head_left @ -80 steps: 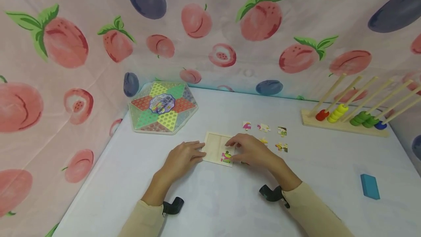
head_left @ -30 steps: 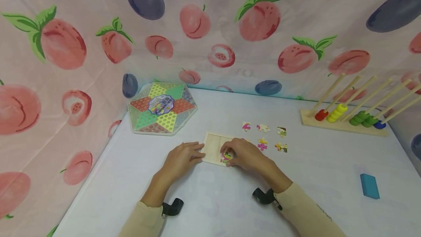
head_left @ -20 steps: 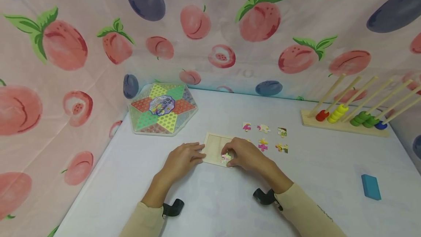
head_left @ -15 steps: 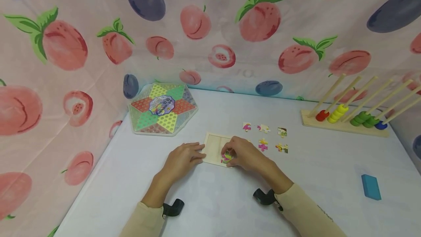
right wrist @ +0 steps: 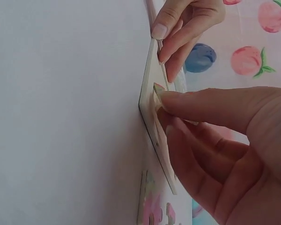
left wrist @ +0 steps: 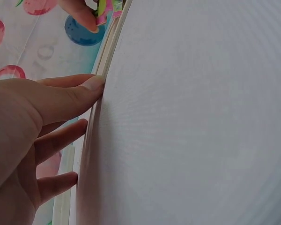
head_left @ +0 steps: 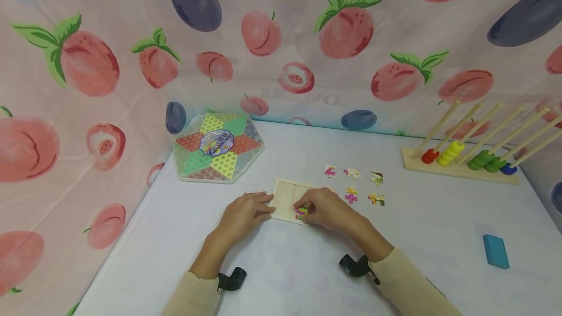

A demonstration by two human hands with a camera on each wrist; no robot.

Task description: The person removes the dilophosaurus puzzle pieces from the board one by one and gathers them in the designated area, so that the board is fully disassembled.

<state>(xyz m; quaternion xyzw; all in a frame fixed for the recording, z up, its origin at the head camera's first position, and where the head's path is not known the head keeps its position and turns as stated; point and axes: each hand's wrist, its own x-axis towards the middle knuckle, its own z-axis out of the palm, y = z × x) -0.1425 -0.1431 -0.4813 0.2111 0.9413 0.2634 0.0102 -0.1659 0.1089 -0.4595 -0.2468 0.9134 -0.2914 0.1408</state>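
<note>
A shallow wooden puzzle tray [head_left: 284, 199] lies on the table between both hands. My left hand [head_left: 246, 214] rests at its left edge, fingers mostly straight; in the left wrist view, the thumb touches the tray's rim [left wrist: 113, 47]. Over the tray's near right corner, my right hand [head_left: 330, 208] pinches a pink and green jigsaw piece [head_left: 301, 212] between thumb and fingers. In the right wrist view that piece [right wrist: 158, 87] stands tilted above the tray floor, largely hidden by the fingers. Loose jigsaw pieces, including a yellow and pink one [head_left: 351, 195], lie beyond the right hand.
A hexagonal Chinese checkers board [head_left: 197, 161] sits at the back left. At the back right stands a wooden peg rack with coloured beads [head_left: 461, 170]. A blue block [head_left: 496, 251] lies on the right. Fruit-print cloth [head_left: 294, 28] walls the table's far side.
My right hand has moved slightly left and down onto the piece in the tray's corner and now pinches it. The piece's tilt has changed between frames. My left hand has stayed at the tray's edge.
</note>
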